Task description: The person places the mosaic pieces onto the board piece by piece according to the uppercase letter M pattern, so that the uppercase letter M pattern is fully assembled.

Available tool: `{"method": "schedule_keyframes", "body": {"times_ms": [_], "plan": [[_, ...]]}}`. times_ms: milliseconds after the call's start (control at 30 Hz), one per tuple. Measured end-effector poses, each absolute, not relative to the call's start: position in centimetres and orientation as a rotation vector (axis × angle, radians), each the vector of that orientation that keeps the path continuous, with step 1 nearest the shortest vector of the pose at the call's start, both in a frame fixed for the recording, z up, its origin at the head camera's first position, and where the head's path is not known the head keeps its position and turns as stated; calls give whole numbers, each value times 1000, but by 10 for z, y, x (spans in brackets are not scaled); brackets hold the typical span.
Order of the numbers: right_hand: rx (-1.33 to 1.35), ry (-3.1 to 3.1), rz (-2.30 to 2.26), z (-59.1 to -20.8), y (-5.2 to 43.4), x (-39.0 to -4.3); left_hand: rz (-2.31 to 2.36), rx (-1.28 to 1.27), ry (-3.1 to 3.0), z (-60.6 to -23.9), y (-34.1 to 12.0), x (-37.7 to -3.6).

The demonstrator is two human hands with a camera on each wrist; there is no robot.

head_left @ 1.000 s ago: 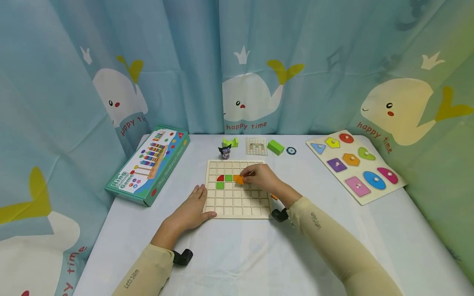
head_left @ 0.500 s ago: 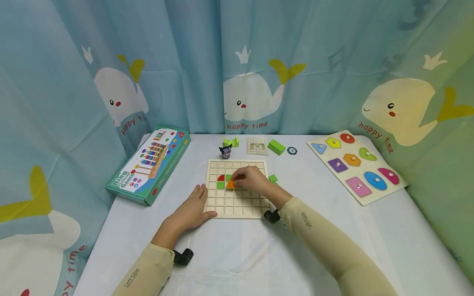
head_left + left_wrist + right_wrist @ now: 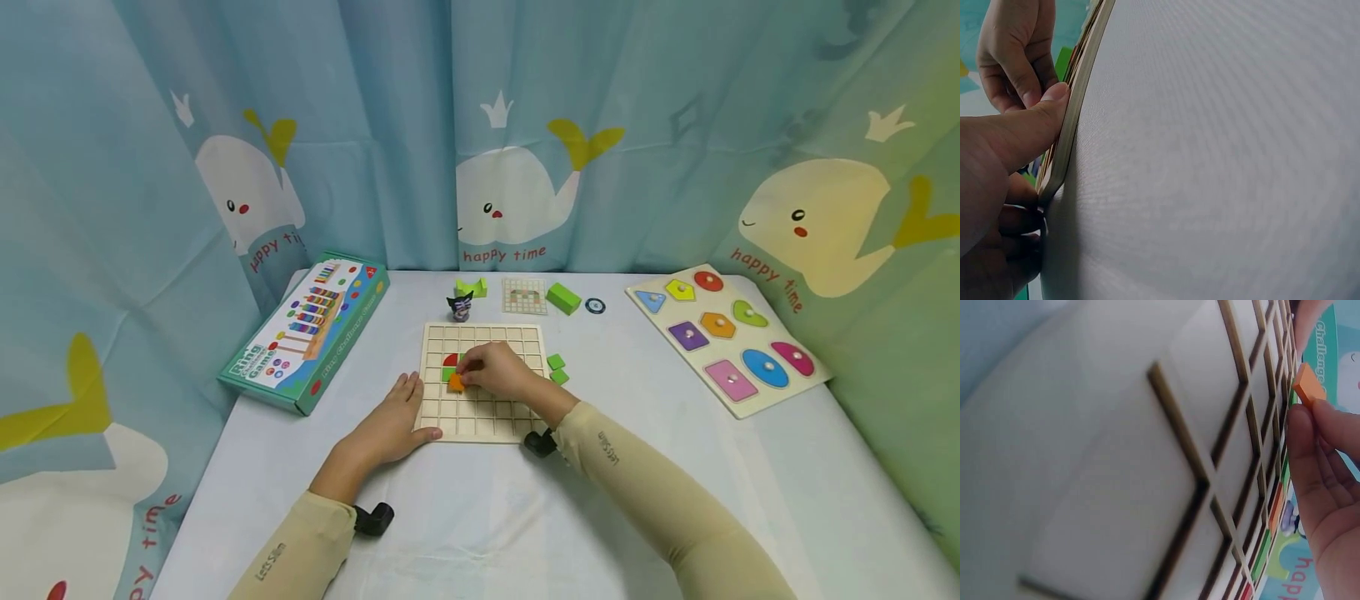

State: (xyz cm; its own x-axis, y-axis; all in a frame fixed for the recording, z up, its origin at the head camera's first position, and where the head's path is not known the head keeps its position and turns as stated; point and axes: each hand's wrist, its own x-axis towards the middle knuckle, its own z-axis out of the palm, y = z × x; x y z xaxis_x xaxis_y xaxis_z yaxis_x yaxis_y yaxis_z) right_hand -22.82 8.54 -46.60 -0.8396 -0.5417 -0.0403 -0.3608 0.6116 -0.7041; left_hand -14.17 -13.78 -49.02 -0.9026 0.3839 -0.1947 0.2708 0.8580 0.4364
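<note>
The white table [image 3: 465, 517] lies under everything and reaches well out on all sides of my pinch. The green game box [image 3: 303, 333] sits far to its left and the knob puzzle [image 3: 686, 312] far to its right, apart from the work, perhaps to keep my reach free.

Right beneath my pinch is the gridded wooden board [image 3: 480, 408]. My left hand [image 3: 392, 423], left of the pinch and nearer me, rests with fingers extended along the board's edge and thumb on its corner, I judge to steady it.

My right hand [image 3: 498, 369] grasps an orange piece [image 3: 456, 382] between thumb and fingertip. In the right wrist view it leans out past my fingertips, probably so its free edge leads; I can't tell whether it touches the board.

Well beyond the pinch lies a printed grid card [image 3: 525, 297], facing up, likely for easy viewing. Just beyond the orange piece, a green square [image 3: 448, 374] and a red piece [image 3: 451, 360] sit in cells.
</note>
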Motion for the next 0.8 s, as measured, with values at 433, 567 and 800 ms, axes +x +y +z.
{"method": "schedule_keyframes", "body": {"times_ms": [433, 567, 800], "plan": [[-828, 2617, -961, -468, 75, -221, 570, 487, 2762, -489, -136, -141], [-902, 2649, -895, -469, 74, -221, 581, 486, 2762, -488, -135, -141], [-953, 2669, -871, -472, 70, -220, 571, 480, 2763, -486, -136, -141]]}}
